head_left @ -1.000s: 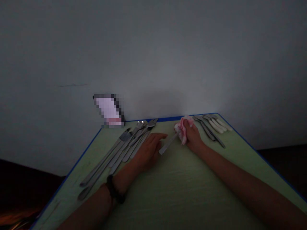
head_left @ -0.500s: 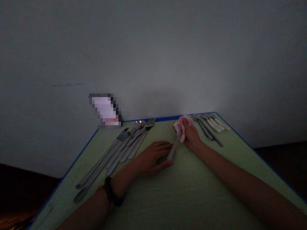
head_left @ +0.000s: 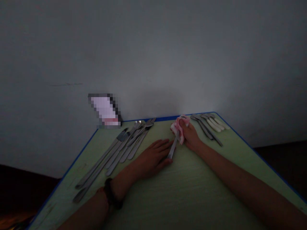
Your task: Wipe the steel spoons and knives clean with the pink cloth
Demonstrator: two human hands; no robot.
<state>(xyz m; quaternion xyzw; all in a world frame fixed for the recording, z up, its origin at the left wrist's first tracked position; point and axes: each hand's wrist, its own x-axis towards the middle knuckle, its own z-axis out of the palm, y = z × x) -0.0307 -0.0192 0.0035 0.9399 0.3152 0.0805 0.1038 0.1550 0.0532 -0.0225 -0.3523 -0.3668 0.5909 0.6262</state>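
My right hand is closed on a crumpled pink-and-white cloth, near the far edge of the table. Out of the cloth, toward me, slants the flat metal handle of a piece of cutlery; its head is hidden in the folds, so I cannot tell its kind. My left hand is low over the table, fingers stretched and thumb apart, with the handle's near end between them. Whether it touches the handle is unclear. Left of that hand lie several long metal utensils, spoons among them.
On the right lie several dark-handled utensils and white-handled ones. A blurred-out device with a bright screen leans at the back left. The green table has a blue edge and meets a grey wall.
My right hand and the cloth have shifted slightly left. My left fingers have come a little closer around the near end of the handle. The laid-out cutlery has not moved.
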